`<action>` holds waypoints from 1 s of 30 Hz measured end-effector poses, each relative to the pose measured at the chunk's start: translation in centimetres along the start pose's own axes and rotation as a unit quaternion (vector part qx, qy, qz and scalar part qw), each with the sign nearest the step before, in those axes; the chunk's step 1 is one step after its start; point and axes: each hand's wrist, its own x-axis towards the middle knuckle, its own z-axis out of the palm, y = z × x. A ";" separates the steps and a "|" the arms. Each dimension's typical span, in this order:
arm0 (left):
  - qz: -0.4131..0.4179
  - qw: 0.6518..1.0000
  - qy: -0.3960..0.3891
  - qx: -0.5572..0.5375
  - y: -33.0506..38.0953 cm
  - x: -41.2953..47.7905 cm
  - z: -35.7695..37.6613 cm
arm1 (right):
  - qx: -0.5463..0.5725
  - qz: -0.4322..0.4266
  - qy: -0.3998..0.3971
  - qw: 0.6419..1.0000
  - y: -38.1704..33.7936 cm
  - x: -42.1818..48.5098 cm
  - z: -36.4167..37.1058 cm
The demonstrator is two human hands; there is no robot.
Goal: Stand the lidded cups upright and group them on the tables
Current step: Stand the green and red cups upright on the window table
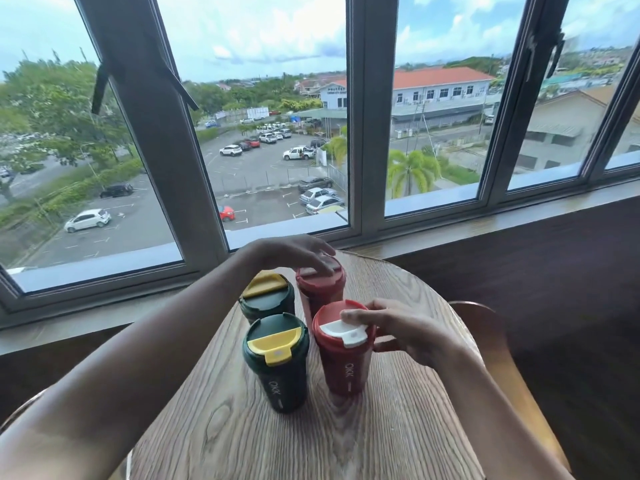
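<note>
Several lidded cups stand upright in a tight cluster on the round wooden table (398,427). The near green cup (278,379) and the far green cup (266,301) both have yellow lid flaps. Beside them stand the near red cup (343,365), with a white flap, and the far red cup (320,289). My left hand (294,252) rests with its fingers on the far red cup's lid. My right hand (408,336) grips the near red cup at its rim, fingertips on the white flap.
A window sill (519,216) and dark wall panel run behind the table. A curved wooden chair back (491,327) stands at the table's right, and another chair edge (20,410) shows at the lower left. Bare tabletop lies in front of the cups.
</note>
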 end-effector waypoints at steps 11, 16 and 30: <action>0.028 0.994 0.050 -0.092 -1.3 -0.3 0.2 | -0.003 -0.109 -0.050 0.993 1.5 -3.1 1.1; 0.036 0.995 0.050 -0.077 -1.4 -0.6 0.1 | -0.011 -0.129 0.016 0.991 4.1 -2.8 2.6; 0.020 0.997 0.044 -0.063 -1.0 -1.2 0.2 | -0.044 -0.159 0.081 0.983 4.4 -0.6 3.1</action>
